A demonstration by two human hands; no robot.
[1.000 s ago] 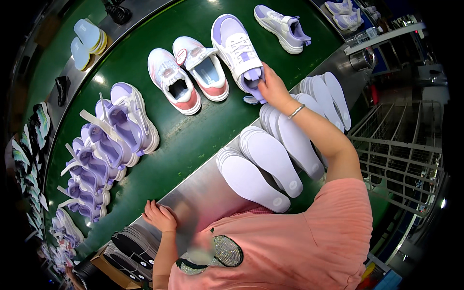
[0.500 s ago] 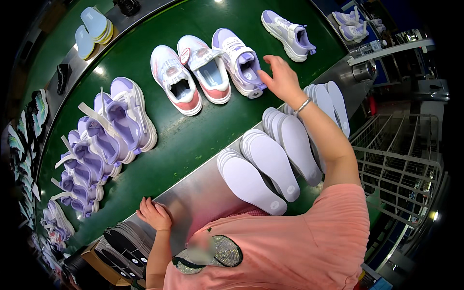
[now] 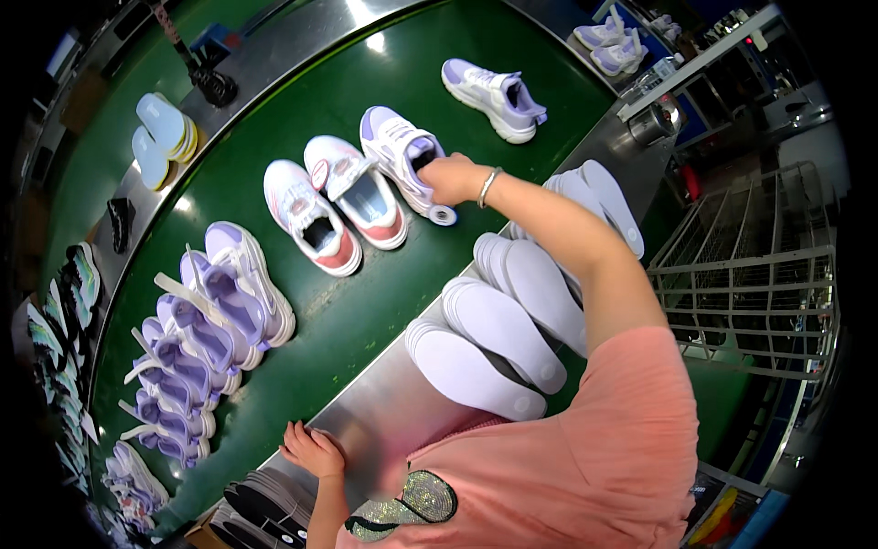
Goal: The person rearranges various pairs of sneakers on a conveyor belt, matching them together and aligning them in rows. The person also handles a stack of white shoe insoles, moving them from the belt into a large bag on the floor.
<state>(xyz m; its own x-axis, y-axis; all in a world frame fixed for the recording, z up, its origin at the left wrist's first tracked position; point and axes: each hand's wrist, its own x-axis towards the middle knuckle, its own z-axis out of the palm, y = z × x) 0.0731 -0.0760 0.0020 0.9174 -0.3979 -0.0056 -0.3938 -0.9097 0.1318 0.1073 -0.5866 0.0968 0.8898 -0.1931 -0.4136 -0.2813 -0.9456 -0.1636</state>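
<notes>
One lilac-and-white shoe, on the green surface, heel toward you; your right hand is at its opening, fingertips hidden, so whether they pinch or lie apart cannot be told. The heel's facing probably suits that reach.
One left hand, yours, fingers loosely apart, holding nothing, on the metal ledge, perhaps for balance.
One pink-and-white pair, just left of that shoe, openings likewise toward you.
Several stacks of white insoles, along the ledge, likely for easy reach.
One row of lilac shoes, left, packed close, apparently saving room.
</notes>
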